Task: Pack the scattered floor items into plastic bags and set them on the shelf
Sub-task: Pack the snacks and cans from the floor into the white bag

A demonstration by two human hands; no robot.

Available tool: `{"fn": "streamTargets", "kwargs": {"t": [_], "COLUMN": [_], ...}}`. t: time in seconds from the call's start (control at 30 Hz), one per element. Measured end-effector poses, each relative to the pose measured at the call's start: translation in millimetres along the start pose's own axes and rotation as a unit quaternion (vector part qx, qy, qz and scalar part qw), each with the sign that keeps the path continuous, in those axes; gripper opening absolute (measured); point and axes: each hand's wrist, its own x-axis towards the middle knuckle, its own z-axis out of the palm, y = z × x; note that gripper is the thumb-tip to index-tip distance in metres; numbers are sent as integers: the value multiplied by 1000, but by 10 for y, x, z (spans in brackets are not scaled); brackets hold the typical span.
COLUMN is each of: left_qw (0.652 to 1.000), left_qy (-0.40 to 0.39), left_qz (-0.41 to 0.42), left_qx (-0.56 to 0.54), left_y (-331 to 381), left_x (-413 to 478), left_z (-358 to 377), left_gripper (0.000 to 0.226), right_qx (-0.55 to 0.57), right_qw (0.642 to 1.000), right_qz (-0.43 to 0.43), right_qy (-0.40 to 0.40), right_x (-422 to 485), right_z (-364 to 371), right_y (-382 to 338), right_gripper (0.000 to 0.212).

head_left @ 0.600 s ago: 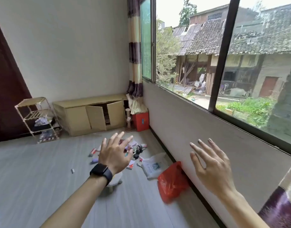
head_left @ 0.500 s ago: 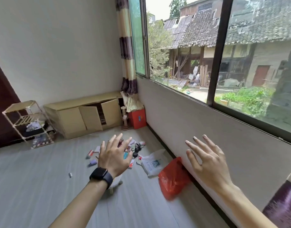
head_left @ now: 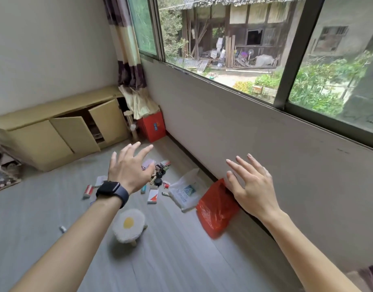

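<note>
**Hands.** Both are bare, held out in the air with fingers spread and loose, and neither grasps anything. The left hand [head_left: 128,171], with a dark watch [head_left: 112,191] at the wrist, hangs beyond the stool [head_left: 128,225]. The right hand [head_left: 253,186] hangs to the stool's right.

**Step in hand (judged).** This is the approach to the bags, and nothing appears packed yet.
- Take one bag first.
- Pinch it at the rim, since thin film is likely to slip and cling.
- Open its mouth with both hands.
- Set it just beside the pile, so items go in by short moves.

**Positions, outward from the stool.**
- A lone small item [head_left: 62,229] lies on the floor [head_left: 171,260] to the stool's left, apart from the rest and easily overlooked.
- The red plastic bag [head_left: 215,209] lies crumpled to the stool's right at the wall base. It is below the right hand and not touched.
- The white plastic bag [head_left: 184,191] lies just beyond it. Whether the two bags overlap cannot be told.
- The scattered items [head_left: 154,180] lie beyond the stool, beneath the left hand's fingers and partly hidden by them, with no contact.
- Farther off stand a red box [head_left: 153,126] and a cabinet [head_left: 55,131] with its doors ajar.
- The shelf [head_left: 2,178] sits far to the stool's left at the frame edge, blurred and only partly visible.
</note>
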Motion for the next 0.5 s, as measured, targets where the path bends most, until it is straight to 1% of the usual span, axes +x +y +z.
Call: {"fn": "streamTargets", "kwargs": {"t": [0.17, 0.33, 0.4, 0.5], "left_qw": [999, 996, 993, 987], "left_qy": [-30, -64, -92, -145], "left_qz": [28, 64, 68, 65], "left_qx": [-3, -9, -12, -9], "left_y": [-212, -323, -368, -441], "left_x": [886, 1919, 2394, 2981], "left_z": [534, 1163, 1421, 1746], "left_gripper": [54, 54, 54, 53], "right_qx": [-1, -2, 6, 11], "right_qw": [998, 994, 989, 979], "right_qz": [50, 100, 130, 180], "right_qy": [-23, -45, -64, -91], "right_x": [559, 1315, 1673, 2114], "right_z": [637, 1422, 1749, 2118], "right_y": [59, 223, 318, 407], "right_gripper": [43, 43, 39, 39]}}
